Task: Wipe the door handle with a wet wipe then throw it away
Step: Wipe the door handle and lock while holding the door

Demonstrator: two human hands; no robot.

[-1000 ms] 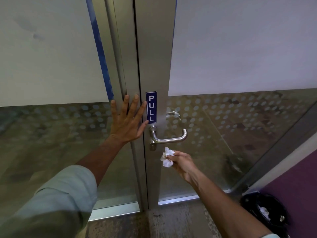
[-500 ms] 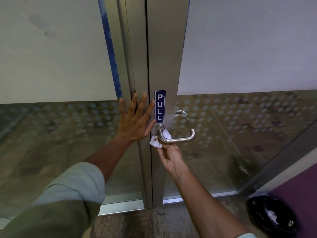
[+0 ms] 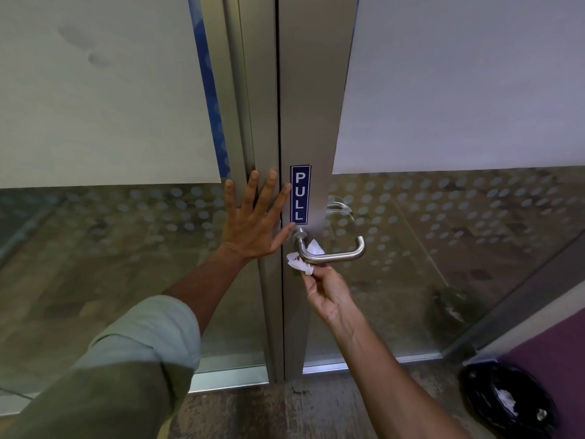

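A brushed steel lever door handle (image 3: 340, 256) sticks out of the grey metal door frame, just below a blue PULL sign (image 3: 300, 194). My right hand (image 3: 329, 294) reaches up from below and pinches a crumpled white wet wipe (image 3: 300, 263), which is pressed around the handle's inner end near the pivot. My left hand (image 3: 254, 221) lies flat with fingers spread on the frame to the left of the sign, holding nothing. A black-lined bin (image 3: 506, 402) stands on the floor at the lower right.
Glass panels (image 3: 459, 236) with frosted film and a dot pattern flank the frame. A second handle (image 3: 340, 205) shows through the glass on the far side. A purple wall (image 3: 557, 346) rises at the right, beside the bin, which holds white scraps.
My right hand rose with the wipe from below the handle and pressed it against the handle's inner end. My left hand stayed flat on the frame.
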